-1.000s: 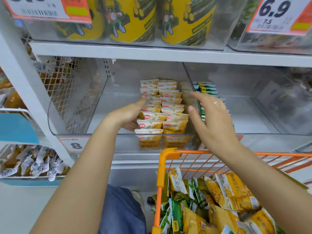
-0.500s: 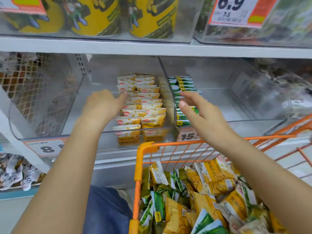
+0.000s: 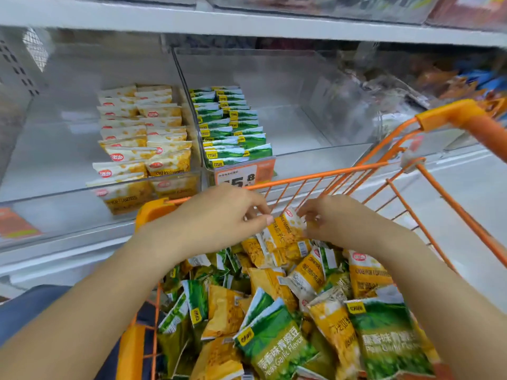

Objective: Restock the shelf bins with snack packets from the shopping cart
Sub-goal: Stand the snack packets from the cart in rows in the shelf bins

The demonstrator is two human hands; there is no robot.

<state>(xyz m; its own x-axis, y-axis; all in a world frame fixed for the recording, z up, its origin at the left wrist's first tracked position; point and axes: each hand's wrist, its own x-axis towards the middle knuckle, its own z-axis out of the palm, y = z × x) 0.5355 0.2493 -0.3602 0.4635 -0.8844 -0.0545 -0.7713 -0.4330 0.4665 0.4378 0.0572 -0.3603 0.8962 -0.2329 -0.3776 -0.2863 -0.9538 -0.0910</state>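
Observation:
An orange wire shopping cart stands below the shelf, filled with several yellow and green snack packets. Both of my hands are down inside it. My left hand pinches the top left corner of a yellow packet. My right hand holds the same packet's right edge. On the shelf, the left clear bin holds two rows of yellow packets. The neighbouring clear bin holds two rows of green packets at its left side.
A price tag reading 15.8 hangs on the front of the green-packet bin. Another orange tag hangs at far left. Further bins with dark packets sit to the right. A white shelf board runs overhead.
Both hands have dropped from the shelf bin of yellow packets down into the cart and closed on a yellow packet. The view has swung down and right.

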